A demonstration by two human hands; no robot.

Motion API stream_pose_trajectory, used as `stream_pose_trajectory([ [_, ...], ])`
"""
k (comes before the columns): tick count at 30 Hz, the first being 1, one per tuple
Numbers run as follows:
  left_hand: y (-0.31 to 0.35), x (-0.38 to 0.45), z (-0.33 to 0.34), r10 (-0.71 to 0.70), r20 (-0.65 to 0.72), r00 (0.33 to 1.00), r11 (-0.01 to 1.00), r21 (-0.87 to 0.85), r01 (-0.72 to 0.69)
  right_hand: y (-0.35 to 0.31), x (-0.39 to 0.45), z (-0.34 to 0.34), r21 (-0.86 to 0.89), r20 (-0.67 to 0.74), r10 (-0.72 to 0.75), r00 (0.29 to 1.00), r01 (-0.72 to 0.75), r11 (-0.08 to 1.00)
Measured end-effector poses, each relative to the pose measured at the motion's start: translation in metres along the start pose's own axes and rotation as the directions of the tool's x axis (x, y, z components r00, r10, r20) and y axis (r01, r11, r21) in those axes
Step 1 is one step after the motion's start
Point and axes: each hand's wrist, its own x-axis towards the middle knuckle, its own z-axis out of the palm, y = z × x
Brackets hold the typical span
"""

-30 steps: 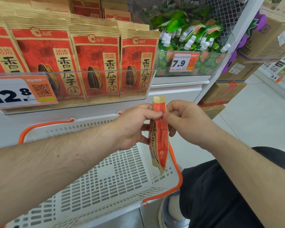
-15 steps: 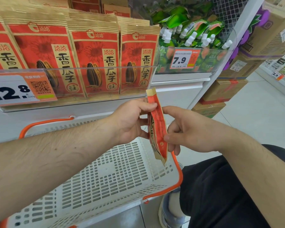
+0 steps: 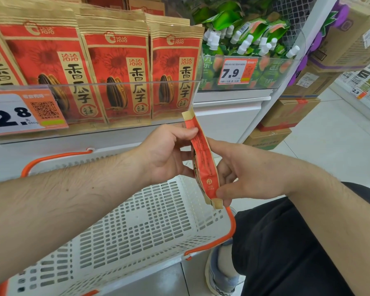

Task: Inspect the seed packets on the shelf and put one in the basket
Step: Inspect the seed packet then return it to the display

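A red and tan seed packet (image 3: 203, 154) is held edge-on above the far right corner of the white basket (image 3: 137, 227). My left hand (image 3: 167, 152) pinches its upper part between thumb and fingers. My right hand (image 3: 239, 171) grips its lower end, thumb on the near face. More seed packets (image 3: 115, 69) of the same kind stand upright in a row on the shelf behind a clear rail. The basket holds nothing that I can see.
A 12.8 price tag (image 3: 19, 112) hangs on the rail at left. Green spouted pouches (image 3: 244, 39) with a 7.9 tag fill the shelf to the right. Cardboard boxes (image 3: 291, 112) are stacked on the floor at right. My shoe (image 3: 220, 272) shows beside the basket.
My right hand has slid down from the packet's top to its lower end. The packet has tilted a little, and the view has moved closer to the shelf.
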Motion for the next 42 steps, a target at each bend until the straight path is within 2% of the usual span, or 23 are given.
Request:
stream_pose_trajectory([
  [5, 0.000, -0.001, -0.001, 0.011, -0.002, 1.000, 1.000, -0.002, -0.011, 0.000, 0.001, 0.000, 0.017, -0.014, -0.001, 1.000, 0.002, 1.000],
  [8, 0.000, -0.001, 0.000, 0.045, -0.005, 0.999, 0.999, 0.002, -0.045, 0.004, 0.002, 0.000, 0.123, -0.168, 0.016, 0.986, 0.005, 0.992],
  [11, -0.001, -0.002, 0.001, 0.064, 0.031, 0.997, 0.997, 0.048, -0.066, 0.009, 0.005, -0.001, 0.172, -0.336, 0.036, 0.941, 0.024, 0.985],
  [17, -0.006, -0.002, -0.003, 0.116, 0.044, 0.992, 0.988, 0.097, -0.120, 0.010, 0.009, 0.005, 0.119, -0.297, 0.023, 0.955, 0.013, 0.993],
  [21, -0.010, 0.000, -0.007, 0.184, 0.057, 0.981, 0.962, 0.193, -0.192, 0.011, 0.008, 0.002, 0.318, -0.318, -0.014, 0.948, 0.121, 0.940],
  [25, -0.011, -0.002, -0.008, 0.335, 0.121, 0.934, 0.858, 0.369, -0.356, 0.010, 0.010, 0.003, 0.481, -0.343, 0.051, 0.938, 0.129, 0.867],
  [30, -0.012, -0.008, -0.004, 0.476, 0.173, 0.862, 0.666, 0.569, -0.482, 0.013, 0.011, 0.000, 0.480, -0.286, 0.085, 0.954, 0.066, 0.875],
  [35, -0.012, -0.009, -0.007, 0.506, 0.291, 0.812, 0.502, 0.666, -0.552, 0.017, 0.012, -0.001, 0.502, -0.266, 0.106, 0.958, 0.044, 0.864],
  [42, -0.016, -0.009, -0.005, 0.521, 0.393, 0.757, 0.414, 0.659, -0.627, 0.017, 0.013, -0.001, 0.472, -0.309, 0.167, 0.936, -0.001, 0.882],
])
